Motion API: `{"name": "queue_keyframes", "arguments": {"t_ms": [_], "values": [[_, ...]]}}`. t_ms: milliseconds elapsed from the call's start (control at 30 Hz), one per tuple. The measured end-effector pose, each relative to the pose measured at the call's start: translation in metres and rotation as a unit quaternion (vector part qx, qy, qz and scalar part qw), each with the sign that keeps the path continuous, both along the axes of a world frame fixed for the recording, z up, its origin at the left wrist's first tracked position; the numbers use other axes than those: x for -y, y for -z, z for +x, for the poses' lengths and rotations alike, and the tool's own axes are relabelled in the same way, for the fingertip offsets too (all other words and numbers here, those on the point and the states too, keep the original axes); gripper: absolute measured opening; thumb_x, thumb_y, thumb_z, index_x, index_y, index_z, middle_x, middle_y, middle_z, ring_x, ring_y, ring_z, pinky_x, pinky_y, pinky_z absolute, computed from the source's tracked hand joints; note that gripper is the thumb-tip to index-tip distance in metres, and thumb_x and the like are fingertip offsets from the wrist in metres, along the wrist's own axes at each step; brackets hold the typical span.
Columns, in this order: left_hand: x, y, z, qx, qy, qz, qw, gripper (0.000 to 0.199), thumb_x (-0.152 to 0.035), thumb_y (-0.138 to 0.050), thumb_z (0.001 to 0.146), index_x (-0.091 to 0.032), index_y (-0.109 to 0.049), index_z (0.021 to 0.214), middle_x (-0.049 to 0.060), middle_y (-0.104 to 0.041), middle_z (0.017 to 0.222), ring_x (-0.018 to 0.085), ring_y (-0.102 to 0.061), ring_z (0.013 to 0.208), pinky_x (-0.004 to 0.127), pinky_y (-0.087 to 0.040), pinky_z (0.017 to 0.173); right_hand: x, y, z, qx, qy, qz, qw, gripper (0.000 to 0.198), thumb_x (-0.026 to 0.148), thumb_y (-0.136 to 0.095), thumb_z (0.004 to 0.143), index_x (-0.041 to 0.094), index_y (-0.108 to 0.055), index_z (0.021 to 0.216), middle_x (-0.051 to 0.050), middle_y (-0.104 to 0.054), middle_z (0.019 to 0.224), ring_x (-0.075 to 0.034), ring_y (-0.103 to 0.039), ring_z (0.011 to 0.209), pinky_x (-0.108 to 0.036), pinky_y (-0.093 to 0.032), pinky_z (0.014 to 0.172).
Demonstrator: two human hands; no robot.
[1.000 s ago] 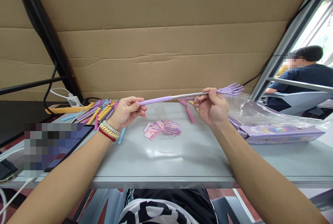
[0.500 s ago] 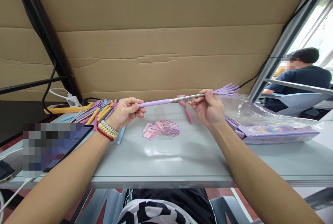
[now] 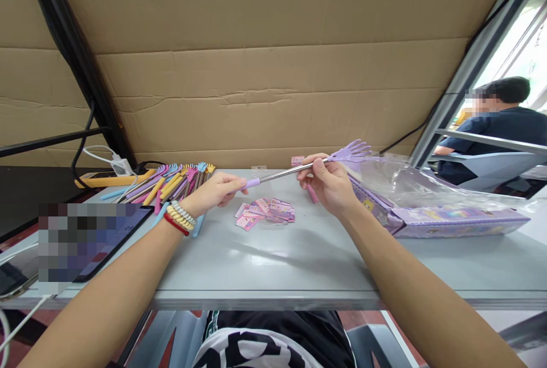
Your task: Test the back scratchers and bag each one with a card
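Observation:
A purple back scratcher [image 3: 282,174] with a hand-shaped head and a metal rod is held above the table, slightly tilted. My left hand [image 3: 216,190] is closed around its purple handle, most of which the fingers hide. Near the purple head, my right hand [image 3: 325,179] pinches the metal rod. Below and between the hands lies a loose pile of small pink printed cards [image 3: 267,211]. A pink back scratcher [image 3: 313,193] lies behind my right hand, partly hidden by it.
Several colourful back scratchers [image 3: 171,183] are heaped beyond my left wrist. A tablet [image 3: 115,242] lies at the left. To the right is an open purple box [image 3: 461,223] with clear plastic wrap [image 3: 410,180]. Cardboard [image 3: 273,72] stands behind; a person [image 3: 508,129] sits beyond the right frame.
My right hand has moved left and slightly down with the scratcher's head, and my left hand a little right. Less of the purple handle shows in front of my left hand.

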State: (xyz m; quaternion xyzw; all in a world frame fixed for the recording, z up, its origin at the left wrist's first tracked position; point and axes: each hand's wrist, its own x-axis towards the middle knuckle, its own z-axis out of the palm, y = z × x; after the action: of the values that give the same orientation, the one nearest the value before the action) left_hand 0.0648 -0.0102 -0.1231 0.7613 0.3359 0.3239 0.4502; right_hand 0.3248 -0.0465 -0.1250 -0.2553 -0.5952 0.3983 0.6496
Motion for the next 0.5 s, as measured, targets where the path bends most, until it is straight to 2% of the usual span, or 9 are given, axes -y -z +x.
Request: {"name": "queue_keyframes", "arguments": {"t_ms": [100, 200, 300, 367, 500], "values": [[0.002, -0.005, -0.001, -0.113, -0.035, 0.092, 0.989, 0.049, -0.055, -0.049, 0.082, -0.013, -0.064, 0.063, -0.006, -0.026, 0.042, 0.006, -0.023, 0.040, 0.023, -0.017, 0.042, 0.004, -0.001, 0.004, 0.045, -0.041, -0.034, 0.998, 0.029, 0.045, -0.070, 0.072, 0.019, -0.065, 0.082, -0.003, -0.064, 0.063, -0.014, -0.057, 0.060, -0.025, -0.041, 0.048], [0.000, -0.009, -0.008, -0.137, -0.111, 0.201, 0.964, 0.049, -0.055, -0.049, 0.081, -0.015, -0.058, 0.055, -0.005, -0.027, 0.043, 0.007, -0.025, 0.043, 0.024, -0.018, 0.044, 0.007, -0.005, 0.014, 0.063, -0.092, -0.070, 0.991, 0.035, 0.041, -0.071, 0.067, 0.018, -0.067, 0.093, -0.006, -0.067, 0.073, -0.016, -0.058, 0.063, -0.027, -0.042, 0.047], [-0.006, -0.010, -0.019, -0.141, -0.178, 0.276, 0.934, 0.050, -0.056, -0.051, 0.080, -0.016, -0.047, 0.050, -0.005, -0.029, 0.045, 0.008, -0.027, 0.046, 0.024, -0.020, 0.046, 0.007, -0.007, 0.023, 0.024, -0.128, -0.068, 0.989, 0.046, 0.049, -0.066, 0.066, 0.017, -0.067, 0.099, -0.011, -0.070, 0.086, -0.020, -0.062, 0.066, -0.030, -0.046, 0.048], [-0.011, -0.008, -0.026, -0.156, -0.198, 0.312, 0.916, 0.052, -0.057, -0.053, 0.078, -0.016, -0.041, 0.048, -0.004, -0.030, 0.047, 0.008, -0.026, 0.049, 0.024, -0.020, 0.047, 0.005, -0.007, 0.026, 0.016, -0.130, -0.071, 0.989, 0.044, 0.050, -0.064, 0.067, 0.017, -0.067, 0.095, -0.012, -0.070, 0.087, -0.021, -0.064, 0.067, -0.030, -0.046, 0.047], [-0.016, -0.008, -0.033, -0.230, -0.192, 0.369, 0.880, 0.053, -0.058, -0.053, 0.077, -0.018, -0.035, 0.048, -0.004, -0.030, 0.046, 0.009, -0.026, 0.048, 0.025, -0.021, 0.049, 0.001, -0.004, 0.031, 0.068, -0.096, -0.132, 0.984, 0.032, 0.035, -0.072, 0.067, 0.015, -0.069, 0.092, -0.011, -0.072, 0.084, -0.019, -0.064, 0.059, -0.026, -0.042, 0.040]]}}
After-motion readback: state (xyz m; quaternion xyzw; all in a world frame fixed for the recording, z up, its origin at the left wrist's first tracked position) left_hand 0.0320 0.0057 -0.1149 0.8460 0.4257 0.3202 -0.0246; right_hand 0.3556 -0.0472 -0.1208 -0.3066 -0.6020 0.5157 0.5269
